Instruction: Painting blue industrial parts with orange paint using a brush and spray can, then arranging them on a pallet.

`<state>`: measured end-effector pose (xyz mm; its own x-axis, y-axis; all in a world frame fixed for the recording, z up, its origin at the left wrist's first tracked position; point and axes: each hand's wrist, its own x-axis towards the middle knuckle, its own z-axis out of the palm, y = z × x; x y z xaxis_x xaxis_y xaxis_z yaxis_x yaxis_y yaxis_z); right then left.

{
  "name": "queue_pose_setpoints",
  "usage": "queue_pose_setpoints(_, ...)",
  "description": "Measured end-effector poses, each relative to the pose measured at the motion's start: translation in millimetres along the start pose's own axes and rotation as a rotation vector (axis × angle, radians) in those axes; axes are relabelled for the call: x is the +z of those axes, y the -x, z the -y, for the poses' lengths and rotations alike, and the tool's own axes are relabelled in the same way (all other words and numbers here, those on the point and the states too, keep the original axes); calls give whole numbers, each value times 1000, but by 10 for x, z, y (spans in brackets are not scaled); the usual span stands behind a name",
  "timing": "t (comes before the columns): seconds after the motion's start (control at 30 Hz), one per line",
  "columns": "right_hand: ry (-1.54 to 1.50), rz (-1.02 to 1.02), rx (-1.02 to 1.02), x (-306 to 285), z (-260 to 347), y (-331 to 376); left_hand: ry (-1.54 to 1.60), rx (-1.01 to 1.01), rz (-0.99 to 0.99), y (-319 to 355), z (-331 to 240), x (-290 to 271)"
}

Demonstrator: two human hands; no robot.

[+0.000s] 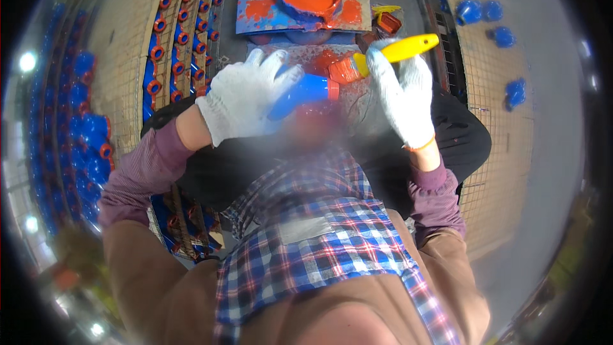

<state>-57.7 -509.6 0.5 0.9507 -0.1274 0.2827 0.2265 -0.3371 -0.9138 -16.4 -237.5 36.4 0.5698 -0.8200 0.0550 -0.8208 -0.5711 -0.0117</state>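
My left hand (252, 92), in a white knit glove, is closed round a glossy blue fitting (303, 94) whose right end is a ringed red-orange rim. My right hand (403, 92), gloved the same way, grips a paintbrush (412, 47) by its yellow handle. The brush's bristles, coated in red-orange paint, are at the rim of the blue fitting; I cannot tell if they touch it. Beyond both hands a bucket (309, 22) holds red-orange paint, with a stick standing in it. A blurred patch covers the area just below the fitting.
The bucket stands on a paint-splashed board (258, 9). To its right lies a small red-orange container (388, 23). Racks (172, 35) of blue fittings with red-orange rims line the left. Several blue fittings (469, 11) rest on the right-hand surface, beside a dark metal frame (444, 38).
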Motion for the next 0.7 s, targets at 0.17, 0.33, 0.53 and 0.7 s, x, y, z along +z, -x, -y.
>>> queue_pose_setpoints(0.17, -77, 4, -120, 59, 1, 211, 551, -246, 178, -19, 94, 136)
queue_pose_setpoints(0.33, -159, 27, -184, 63, -139, 329, 1273, -470, 296, 81, 155, 403)
queue_pose_setpoints(0.53, -136, 7, -262, 18, -318, 363, 2274, -658, 131, 470, -65, 901)
queue_pose_setpoints(0.7, -175, -59, -201, 0, -437, 377, 2309, -827, -288, 566, -275, 1641)
